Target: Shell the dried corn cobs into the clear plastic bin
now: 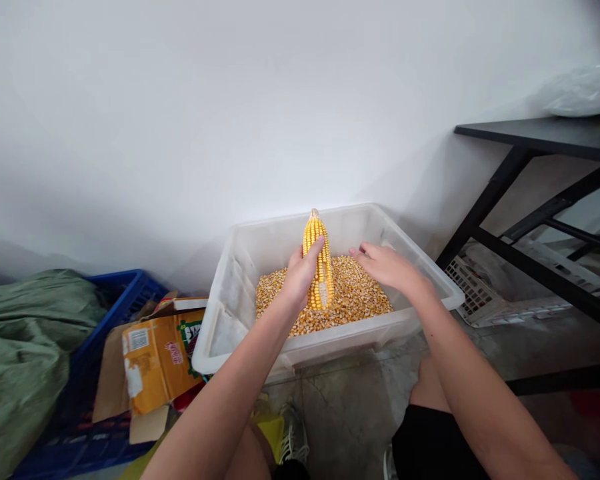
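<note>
My left hand point(300, 275) is wrapped round a yellow corn cob point(317, 230), its thumb lying across the kernels. The cob stands nearly upright over the bin with its pale end at the top. A strip of kernels is gone from its lower part, baring the core. Off to the right, my right hand point(387, 267) hovers over the bin with fingers loosely stretched out, apart from the cob; I see nothing in it. Beneath both hands, loose corn kernels point(360, 297) cover the bottom of a translucent plastic bin point(340, 348).
A white wall rises behind the bin. On the left are a blue crate point(117, 300), green cloth point(27, 333) and a torn orange carton point(160, 357). A black-framed table point(540, 137) stands at right, with a white plastic basket point(475, 290) under it.
</note>
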`<action>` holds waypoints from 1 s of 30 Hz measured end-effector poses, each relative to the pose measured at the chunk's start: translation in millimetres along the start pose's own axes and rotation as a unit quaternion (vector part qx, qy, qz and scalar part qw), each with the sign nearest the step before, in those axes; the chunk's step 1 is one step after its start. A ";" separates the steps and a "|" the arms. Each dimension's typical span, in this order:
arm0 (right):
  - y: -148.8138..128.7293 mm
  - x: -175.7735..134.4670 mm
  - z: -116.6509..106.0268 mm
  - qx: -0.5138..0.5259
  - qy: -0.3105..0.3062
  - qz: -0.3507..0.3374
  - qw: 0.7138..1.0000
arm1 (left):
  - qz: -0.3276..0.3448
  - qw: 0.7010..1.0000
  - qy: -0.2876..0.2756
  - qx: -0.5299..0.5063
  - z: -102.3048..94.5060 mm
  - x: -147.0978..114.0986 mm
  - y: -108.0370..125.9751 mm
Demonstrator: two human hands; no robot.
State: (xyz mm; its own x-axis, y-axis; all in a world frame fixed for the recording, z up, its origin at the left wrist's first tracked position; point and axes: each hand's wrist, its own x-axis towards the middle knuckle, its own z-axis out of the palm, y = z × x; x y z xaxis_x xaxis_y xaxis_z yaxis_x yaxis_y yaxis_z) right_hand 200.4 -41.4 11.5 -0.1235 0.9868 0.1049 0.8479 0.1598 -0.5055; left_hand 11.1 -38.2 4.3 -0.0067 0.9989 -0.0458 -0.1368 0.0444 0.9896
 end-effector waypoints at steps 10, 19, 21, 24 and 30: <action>-36.3 -21.2 -11.5 0.105 -0.094 -0.104 0.985 | -0.011 0.999 -0.043 0.014 1.3 -4.1 0.8; -50.9 -31.5 -4.9 -0.010 -0.035 -0.107 0.994 | 0.059 0.991 -0.035 0.117 -2.0 -3.9 -2.9; -55.9 -34.5 -5.5 -0.039 -0.027 -0.096 0.994 | 0.082 0.985 -0.022 0.150 -1.6 -5.9 -2.2; -60.1 -36.5 -5.4 -0.062 -0.029 -0.078 0.995 | 0.114 0.974 -0.006 0.198 -0.7 -8.7 -1.8; -59.9 -34.0 -4.6 -0.069 -0.060 -0.060 0.994 | 0.151 0.944 0.011 0.294 3.2 -14.4 -3.0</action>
State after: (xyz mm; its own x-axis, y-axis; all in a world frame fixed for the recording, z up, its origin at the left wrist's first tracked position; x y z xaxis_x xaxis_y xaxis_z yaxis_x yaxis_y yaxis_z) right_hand 156.2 -84.6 42.2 -0.2806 0.9585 0.0506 0.8849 0.2788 -0.3731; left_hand 14.7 -52.7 2.4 0.0220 0.9669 0.2541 0.4484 -0.2367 0.8619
